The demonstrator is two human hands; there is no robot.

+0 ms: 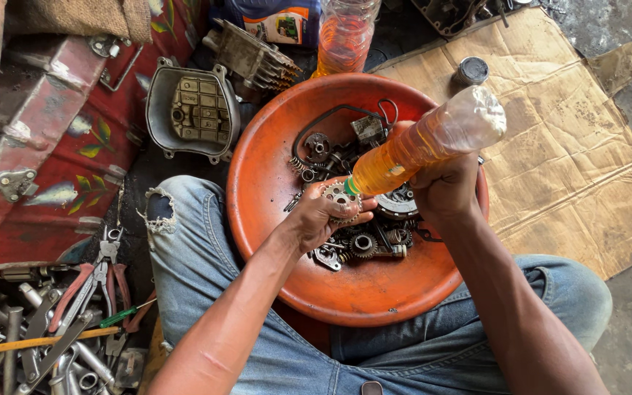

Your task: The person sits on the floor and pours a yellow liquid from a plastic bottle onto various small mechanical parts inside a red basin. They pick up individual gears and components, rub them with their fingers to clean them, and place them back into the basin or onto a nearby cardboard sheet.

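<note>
The right hand [444, 189] is clamped around a clear plastic bottle [426, 143] of orange liquid, tilted so its green neck points down at a toothed metal gear [340, 199]. The left hand [322, 218] is closed on that gear, fingers curled under it, holding it just above a round orange basin [272, 175] that rests on the person's lap, over worn blue jeans [192, 256] with a frayed hole at one knee. Inside the basin lie greasy dark gears, springs, a bent wire ring and other small metal parts [363, 241], oily and dull. Beyond the basin's far rim stands a second clear bottle [344, 33] of the same orange liquid, and just left of it a blue package with a white and orange label [276, 18]. A grey cast-metal cover [193, 110] with a ribbed inner face lies to the left, beside a red painted metal box [67, 161] decorated with green leaves. At lower left a heap of tools [53, 329] holds red-handled pliers, wrenches and a green-handled screwdriver. To the right, creased brown cardboard [572, 161] covers the floor, with a small round metal tin [471, 71] on it.
</note>
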